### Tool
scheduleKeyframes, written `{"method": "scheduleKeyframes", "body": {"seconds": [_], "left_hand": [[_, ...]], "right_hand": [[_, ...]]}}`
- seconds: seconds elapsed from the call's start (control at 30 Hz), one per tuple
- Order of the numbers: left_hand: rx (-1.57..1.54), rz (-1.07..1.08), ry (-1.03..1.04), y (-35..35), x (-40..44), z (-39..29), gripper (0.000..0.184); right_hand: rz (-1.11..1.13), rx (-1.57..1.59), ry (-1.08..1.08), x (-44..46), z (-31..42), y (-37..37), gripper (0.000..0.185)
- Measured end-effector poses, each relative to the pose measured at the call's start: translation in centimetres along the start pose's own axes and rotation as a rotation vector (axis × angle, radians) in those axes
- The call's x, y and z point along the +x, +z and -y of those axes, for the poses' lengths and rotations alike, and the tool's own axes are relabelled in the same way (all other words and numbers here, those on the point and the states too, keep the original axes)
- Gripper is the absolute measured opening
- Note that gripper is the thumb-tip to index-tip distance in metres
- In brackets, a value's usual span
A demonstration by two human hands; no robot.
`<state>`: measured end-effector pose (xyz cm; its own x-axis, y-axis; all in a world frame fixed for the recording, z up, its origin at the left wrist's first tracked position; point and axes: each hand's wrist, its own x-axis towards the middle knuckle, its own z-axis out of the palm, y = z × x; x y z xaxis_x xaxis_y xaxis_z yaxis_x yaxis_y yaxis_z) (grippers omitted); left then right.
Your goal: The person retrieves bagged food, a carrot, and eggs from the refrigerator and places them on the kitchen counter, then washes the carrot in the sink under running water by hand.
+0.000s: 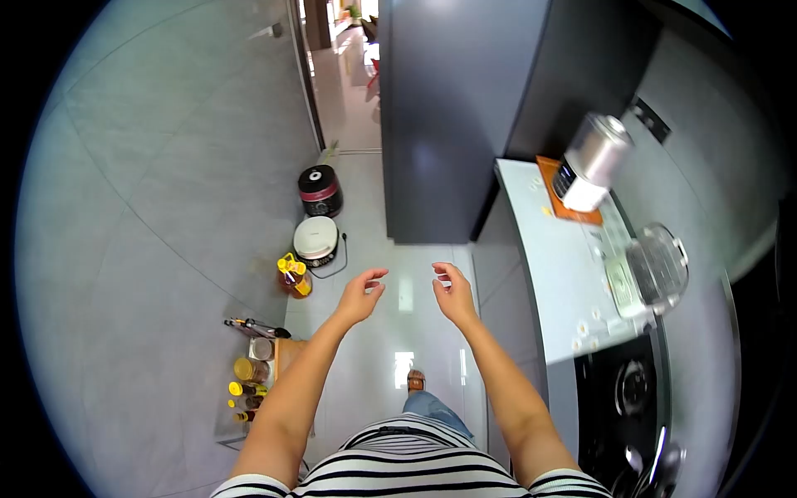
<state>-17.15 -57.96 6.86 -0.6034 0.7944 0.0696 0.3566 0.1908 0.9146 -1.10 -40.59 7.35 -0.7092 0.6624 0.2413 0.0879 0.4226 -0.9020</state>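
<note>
- Yellow-topped bottle (295, 280) on the floor by the grey wall, the nearest thing to the left hand; lower and farther left, jars (251, 370) with mostly yellow lids crowd a rack (290, 353).
- White round-topped appliance (316, 239) just beyond the bottle, its dark cord (342, 261) looping on the floor (361, 199); a black-and-red cooker (320, 191) sits behind it.
- Left hand (362, 297) raised over the floor, open, fingers bent inward and thumb apart.
- Right hand (452, 294) level with it and well apart, palm inward, open, with curved fingers and a separated thumb.
- Worktop (548, 274) on the right, its far end bearing a silver-and-white appliance (594, 162) on a brown board (546, 174); nearer, a clear container (657, 267) with a handle by the wall.
- Black cooktop (602, 390) at the worktop's near end, metal utensils (652, 465) partly visible at its lower edge.
</note>
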Motion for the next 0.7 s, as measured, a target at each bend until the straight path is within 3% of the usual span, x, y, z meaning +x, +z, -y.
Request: {"method": "scheduleKeyframes", "body": {"seconds": [0.27, 0.37, 0.7], "left_hand": [[0.031, -0.145, -0.081, -11.6, 17.2, 3.1, 0.035], [-0.017, -0.179, -0.041, -15.6, 24.4, 8.5, 0.036], [-0.179, -0.028, -0.131, -28.5, 49.9, 18.0, 0.042]], "right_hand": [[0.151, -0.149, -0.246, 25.0, -2.4, 10.8, 0.037], [0.179, -0.171, -0.293, 33.3, -2.5, 16.1, 0.040], [0.188, -0.422, -0.189, 58.8, -6.1, 30.9, 0.051]]}}
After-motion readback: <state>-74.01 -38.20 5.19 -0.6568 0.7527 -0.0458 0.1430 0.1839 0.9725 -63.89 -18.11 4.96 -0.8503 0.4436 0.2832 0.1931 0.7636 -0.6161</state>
